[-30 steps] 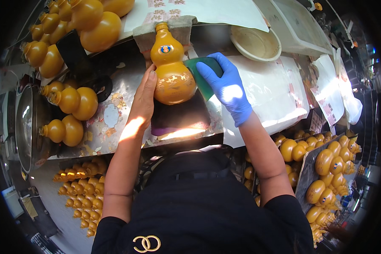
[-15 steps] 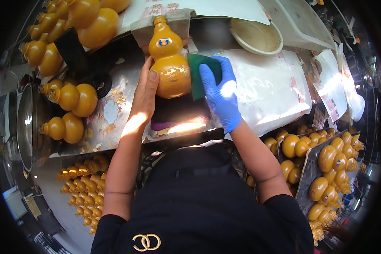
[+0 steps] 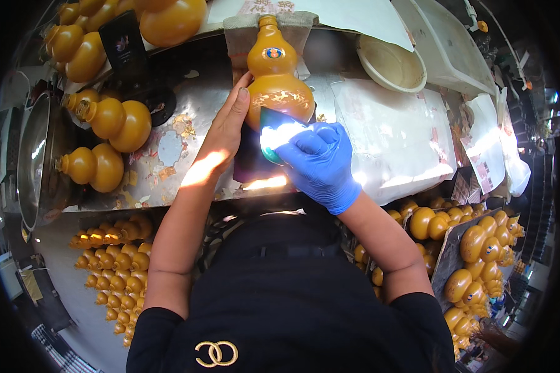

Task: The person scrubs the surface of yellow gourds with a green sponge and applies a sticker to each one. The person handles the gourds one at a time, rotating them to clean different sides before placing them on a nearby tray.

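A yellow gourd-shaped bottle (image 3: 272, 84) lies on the bench, its neck on a grey cloth (image 3: 302, 31) and its wide base towards me. An oval emblem marks its upper bulb, and gold patterning crosses the lower one. My bare left hand (image 3: 229, 118) steadies the bottle's left side, fingers together along the lower bulb. In its blue glove, my right hand (image 3: 322, 161) is closed round a thin green pad (image 3: 269, 138) at the base. Strong glare washes out part of the pad, and my fingers hide its right side. Whether the pad touches the base I cannot tell.
More yellow gourd bottles (image 3: 127, 126) lie to the left, near a black phone-like device (image 3: 123, 42) on a stand and a metal pan (image 3: 34, 158). A pale bowl (image 3: 392, 65) and a clear plastic tub (image 3: 445, 46) stand back right. Racked bottles (image 3: 470, 242) flank me below the bench.
My right hand has brought the green pad from the bottle's right side round to its base, nearer me. My left hand remains on the bottle's left side.
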Tool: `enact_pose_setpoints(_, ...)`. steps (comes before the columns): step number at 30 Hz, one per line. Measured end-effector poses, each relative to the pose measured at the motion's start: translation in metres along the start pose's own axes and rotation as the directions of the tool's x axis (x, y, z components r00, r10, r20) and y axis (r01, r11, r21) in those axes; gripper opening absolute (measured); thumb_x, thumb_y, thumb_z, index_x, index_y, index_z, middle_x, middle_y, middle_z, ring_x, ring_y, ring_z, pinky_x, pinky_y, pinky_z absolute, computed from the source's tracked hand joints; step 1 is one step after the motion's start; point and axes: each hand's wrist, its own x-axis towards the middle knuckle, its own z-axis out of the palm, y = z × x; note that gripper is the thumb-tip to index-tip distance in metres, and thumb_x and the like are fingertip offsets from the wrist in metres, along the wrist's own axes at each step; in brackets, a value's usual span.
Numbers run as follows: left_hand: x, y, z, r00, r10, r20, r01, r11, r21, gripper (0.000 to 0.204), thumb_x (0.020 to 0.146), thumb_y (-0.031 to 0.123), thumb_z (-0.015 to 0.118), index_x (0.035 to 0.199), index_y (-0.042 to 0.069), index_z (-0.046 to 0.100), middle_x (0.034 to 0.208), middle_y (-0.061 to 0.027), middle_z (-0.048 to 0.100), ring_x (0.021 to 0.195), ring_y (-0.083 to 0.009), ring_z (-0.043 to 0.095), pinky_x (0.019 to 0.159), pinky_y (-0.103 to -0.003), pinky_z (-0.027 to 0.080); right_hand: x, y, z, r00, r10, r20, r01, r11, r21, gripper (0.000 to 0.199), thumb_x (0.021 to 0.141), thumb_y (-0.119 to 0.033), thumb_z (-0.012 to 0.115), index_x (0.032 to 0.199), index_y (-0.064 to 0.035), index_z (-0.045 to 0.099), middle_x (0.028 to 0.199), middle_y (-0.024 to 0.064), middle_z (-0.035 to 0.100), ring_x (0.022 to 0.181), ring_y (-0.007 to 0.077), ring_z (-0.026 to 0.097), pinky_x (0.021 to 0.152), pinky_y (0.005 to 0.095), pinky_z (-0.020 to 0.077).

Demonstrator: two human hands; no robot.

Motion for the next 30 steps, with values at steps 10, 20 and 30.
enact_pose_setpoints(10, 0.000, 0.000, -0.001, 1.000, 0.014, 0.019, -0.012, 0.996, -0.092, 0.055, 0.104, 0.034, 0.028, 0.147, 0.000, 0.023, 0.148, -0.0144, 0.033, 0.139, -0.0212, 0.027, 0.115, -0.031, 0.017, 0.030, 0.018, -0.025, 0.994, 0.057, 0.096, -0.085, 0.942, 0.324, 0.024, 0.072, -0.013, 0.074, 0.095, -0.0128, 0.067, 0.085, 0.0020, 0.060, 0.075, 0.0212, 0.057, 0.068, 0.0323, 0.0458)
enact_pose_setpoints(20, 0.003, 0.014, 0.012, 0.987, 0.122, -0.103, -0.105, 0.982, 0.155, 0.078, 0.089, 0.037, 0.058, 0.147, 0.001, 0.020, 0.144, -0.0197, 0.034, 0.135, -0.0281, 0.032, 0.112, -0.038, 0.026, 0.074, 0.084, -0.017, 0.729, 0.379, 0.570, -0.675, 0.537, 0.506, 0.034, 0.090, -0.023, 0.066, 0.112, 0.0008, 0.058, 0.098, 0.0074, 0.065, 0.090, 0.0110, 0.060, 0.083, 0.0265, 0.0502)
enact_pose_setpoints(30, 0.019, 0.022, 0.025, 0.976, 0.064, -0.206, -0.015, 0.972, 0.234, 0.088, 0.079, 0.032, 0.074, 0.144, 0.000, 0.025, 0.134, -0.0204, 0.035, 0.125, -0.0299, 0.041, 0.105, -0.039, 0.037, 0.046, 0.086, -0.011, 0.620, 0.667, 0.413, -0.661, 0.161, 0.733, 0.029, 0.089, -0.026, 0.065, 0.104, -0.0011, 0.062, 0.094, 0.0096, 0.065, 0.084, 0.0158, 0.063, 0.076, 0.0271, 0.0509)
